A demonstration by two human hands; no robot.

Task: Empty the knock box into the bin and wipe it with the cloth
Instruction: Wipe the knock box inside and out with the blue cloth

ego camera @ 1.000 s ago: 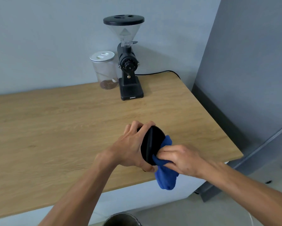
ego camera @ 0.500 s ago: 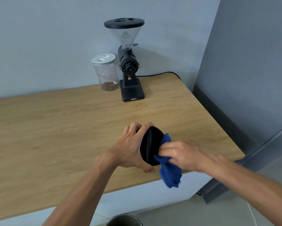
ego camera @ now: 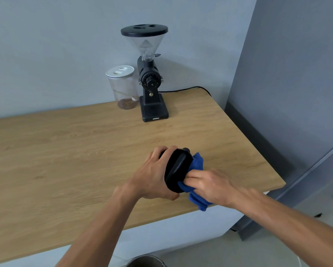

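My left hand (ego camera: 154, 176) grips the round black knock box (ego camera: 178, 169) from its left side, holding it tipped on edge above the wooden table near the front right corner, with its opening turned to the right. My right hand (ego camera: 208, 185) presses a blue cloth (ego camera: 197, 164) into the box's opening. Part of the cloth bunches above my fingers and part hangs below my hand. The inside of the box is hidden by the cloth and my fingers. The rim of a metal bin (ego camera: 145, 261) shows at the bottom edge, on the floor below the table's front.
A black coffee grinder (ego camera: 152, 89) with a clear hopper stands at the back of the wooden table (ego camera: 65, 160), its cable running right. A clear lidded jar (ego camera: 123, 87) stands to its left. A grey wall panel (ego camera: 287, 93) lies beyond the table's right edge.
My right hand has shifted with the cloth against the box's opening, and the cloth is now bunched higher above my fingers. My left hand keeps its grip on the box.
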